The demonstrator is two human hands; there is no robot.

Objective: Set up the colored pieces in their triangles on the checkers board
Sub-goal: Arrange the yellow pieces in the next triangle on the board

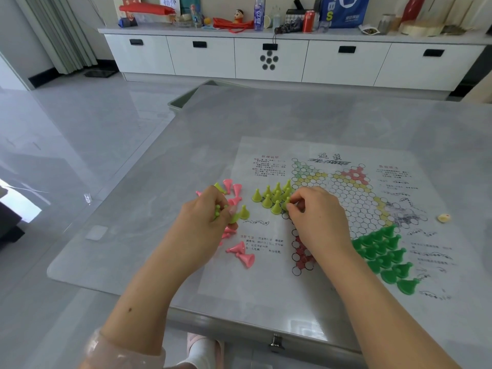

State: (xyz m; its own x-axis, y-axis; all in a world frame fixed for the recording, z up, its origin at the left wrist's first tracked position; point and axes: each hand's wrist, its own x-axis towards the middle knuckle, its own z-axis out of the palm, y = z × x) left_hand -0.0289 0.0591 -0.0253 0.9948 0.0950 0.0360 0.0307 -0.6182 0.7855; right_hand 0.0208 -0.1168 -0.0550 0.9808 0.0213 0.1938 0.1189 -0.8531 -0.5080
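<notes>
The paper checkers board (354, 203) lies flat on the grey table. Several yellow-green cone pieces (274, 198) stand in its left triangle. My right hand (316, 217) pinches one yellow-green piece at the lower edge of that group. My left hand (205, 219) grips a few yellow-green pieces over a loose pile left of the board. Pink pieces (241, 253) lie scattered around that hand, some on their sides. Dark green pieces (386, 257) fill the lower right triangle. My right forearm hides part of the board's lower left red triangle.
A small cream object (444, 217) lies on the sheet's right edge. The table's near edge (239, 315) has a metal drawer pull (277, 343). A white cabinet (266, 57) with bottles and cans on top stands beyond the table. Glossy floor lies to the left.
</notes>
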